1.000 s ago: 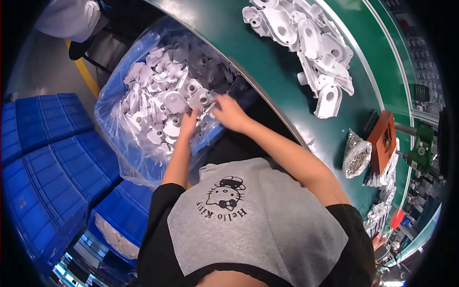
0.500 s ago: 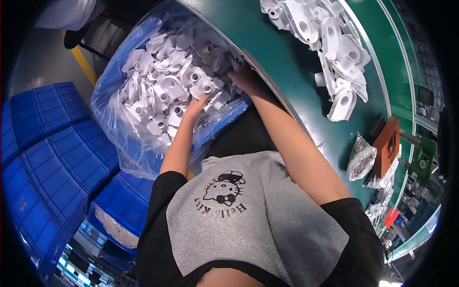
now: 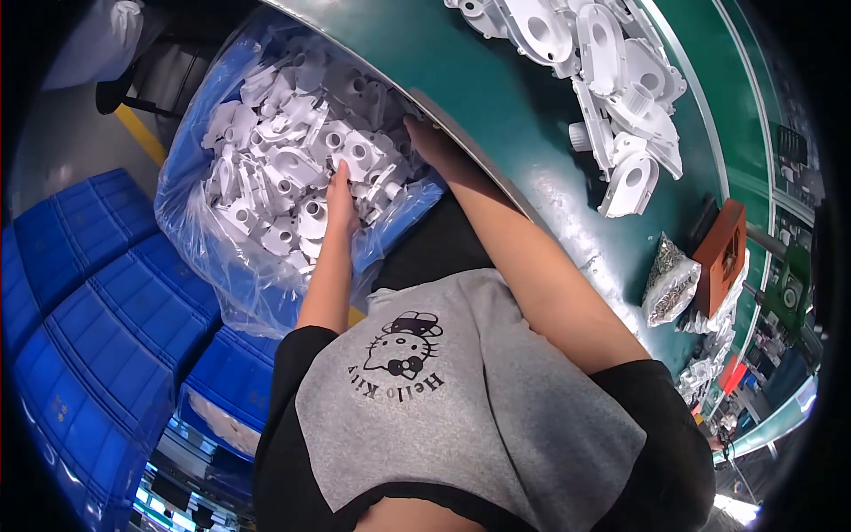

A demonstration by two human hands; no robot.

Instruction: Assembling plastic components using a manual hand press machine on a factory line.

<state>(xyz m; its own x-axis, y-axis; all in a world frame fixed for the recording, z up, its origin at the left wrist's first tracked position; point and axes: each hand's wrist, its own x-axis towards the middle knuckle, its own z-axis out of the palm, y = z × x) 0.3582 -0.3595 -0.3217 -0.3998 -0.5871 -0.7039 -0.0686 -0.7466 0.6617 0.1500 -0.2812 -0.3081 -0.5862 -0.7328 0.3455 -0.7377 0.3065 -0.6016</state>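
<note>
A blue plastic-lined bin holds a heap of white moulded plastic housings with short round tubes. My left hand reaches into the near side of the heap, its visible fingers stretched out against the lower left edge of a white housing. No firm grip shows there; part of this hand is hidden. At the bin's right side, beneath the table edge, is my right hand. It lies in shadow beside the heap, and its fingers are too dark to read.
The green worktable borders the bin on the right. A row of white housings lies along its far side. Near them are a bag of small metal parts and a reddish-brown block. Blue crates stand at left.
My left hand has shifted slightly left along the housing's lower edge. My right hand has drawn away from the heap toward the table edge. The whole view has shifted a little.
</note>
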